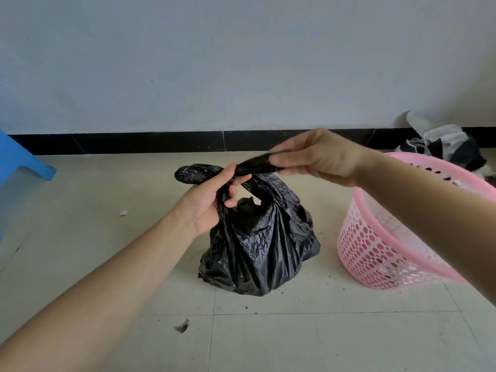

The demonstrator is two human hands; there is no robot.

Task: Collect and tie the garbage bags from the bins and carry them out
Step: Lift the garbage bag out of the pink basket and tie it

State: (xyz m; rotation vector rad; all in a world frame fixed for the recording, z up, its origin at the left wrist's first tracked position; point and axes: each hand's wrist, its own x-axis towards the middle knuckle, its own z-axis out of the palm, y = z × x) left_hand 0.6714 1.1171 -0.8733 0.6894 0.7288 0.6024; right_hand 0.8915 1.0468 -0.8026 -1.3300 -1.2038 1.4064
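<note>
Pale tiled floor (268, 342) by a white wall (241, 63), black bag (257, 245) stood beside a pink bin (375, 253), left hand (212, 200) and right hand (316, 157) each gripped a bag handle, no writing seen

Black garbage bag (257, 237); pink perforated bin (389, 237); blue stool (18, 162).

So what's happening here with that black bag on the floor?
A person is tying up a black garbage bag that sits on the tiled floor. Their left hand grips one twisted handle of the bag, while the right hand pinches the other handle and draws it out sideways. The knot does not look finished yet. A pink perforated bin stands just beside the bag, and the bag is already out of it.
</note>
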